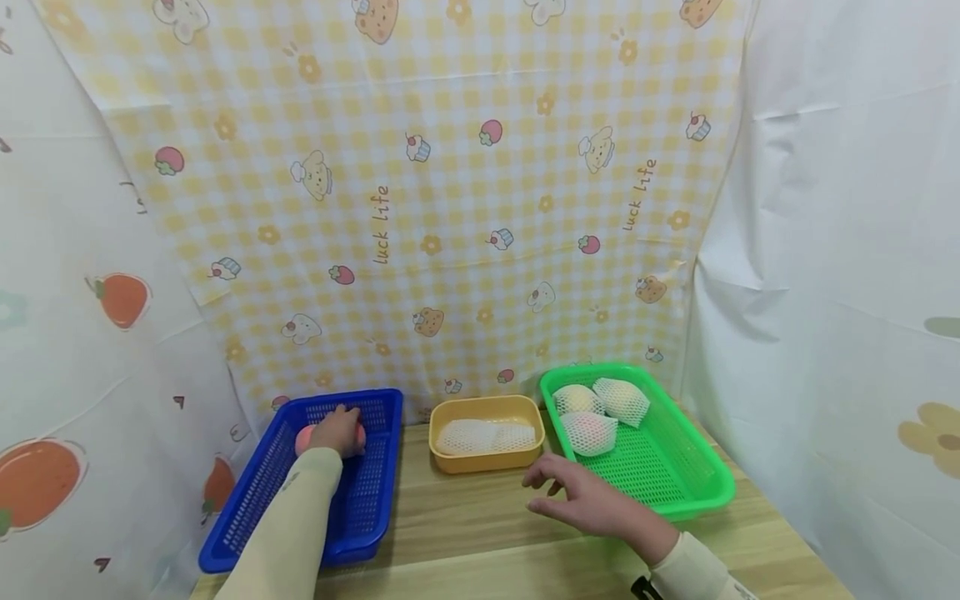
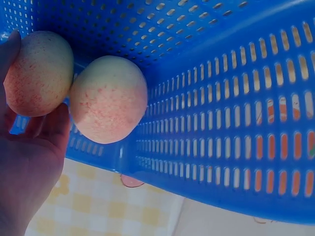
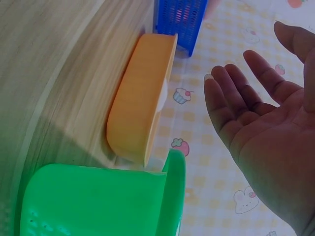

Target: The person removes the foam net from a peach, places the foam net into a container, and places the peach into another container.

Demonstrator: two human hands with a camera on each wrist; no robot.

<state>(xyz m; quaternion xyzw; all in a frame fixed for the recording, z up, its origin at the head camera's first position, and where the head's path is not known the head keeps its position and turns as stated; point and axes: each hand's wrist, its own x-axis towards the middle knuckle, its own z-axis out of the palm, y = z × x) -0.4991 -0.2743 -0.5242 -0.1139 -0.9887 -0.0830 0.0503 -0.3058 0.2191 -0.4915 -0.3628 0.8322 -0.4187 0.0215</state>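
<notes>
Inside the blue basket (image 1: 367, 496), my left hand (image 1: 336, 429) grips a pink and pale-green peach (image 2: 39, 73), thumb on one side and fingers on the other. A second peach (image 2: 109, 98) lies right beside it against the basket's end, outside my grasp. My right hand (image 1: 588, 500) hovers over the table in front of the green basket (image 1: 716, 492), holding nothing, its fingers loosely bent. In the right wrist view its palm and spread fingers (image 3: 231, 93) show. Three fruits in white foam nets, one of them pinkish (image 1: 590, 433), sit at the green basket's far left.
A yellow-orange box (image 1: 487, 462) with white foam net sleeves (image 1: 468, 436) stands between the two baskets on the wooden table (image 1: 450, 517). Behind rises a yellow checked cloth (image 1: 457, 200); white printed cloths hang at both sides.
</notes>
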